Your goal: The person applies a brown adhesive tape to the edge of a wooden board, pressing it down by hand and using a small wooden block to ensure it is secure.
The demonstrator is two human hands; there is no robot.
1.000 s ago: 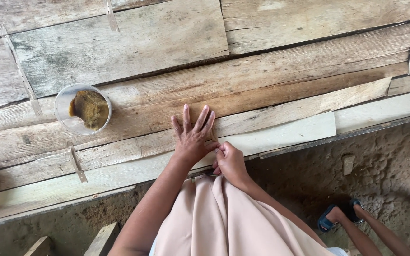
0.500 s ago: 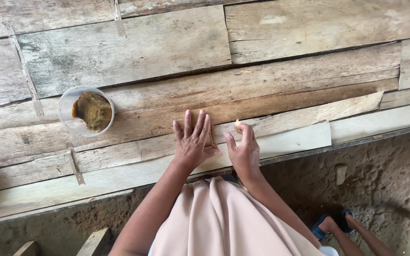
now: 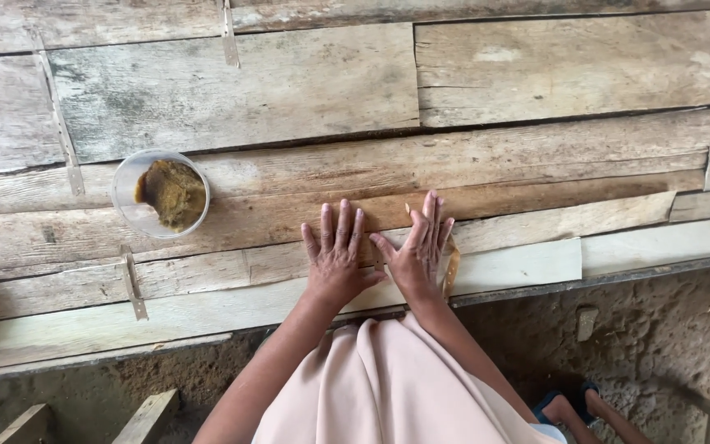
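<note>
While both hands lie flat at the centre of the frame, the left hand [image 3: 337,256] presses spread, released fingers on the weathered wooden planks [image 3: 289,90]. Just beside it, the right hand [image 3: 417,253] rests palm-down with fingers extended over a thin tan strip [image 3: 451,267], gripping nothing. At left sits a round clear plastic container [image 3: 160,194] of brown paste, unlabelled.

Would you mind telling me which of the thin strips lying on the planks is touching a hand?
The thin strip under the right hand, by its fingers; the other strips lie off to the left and top, untouched.
</note>
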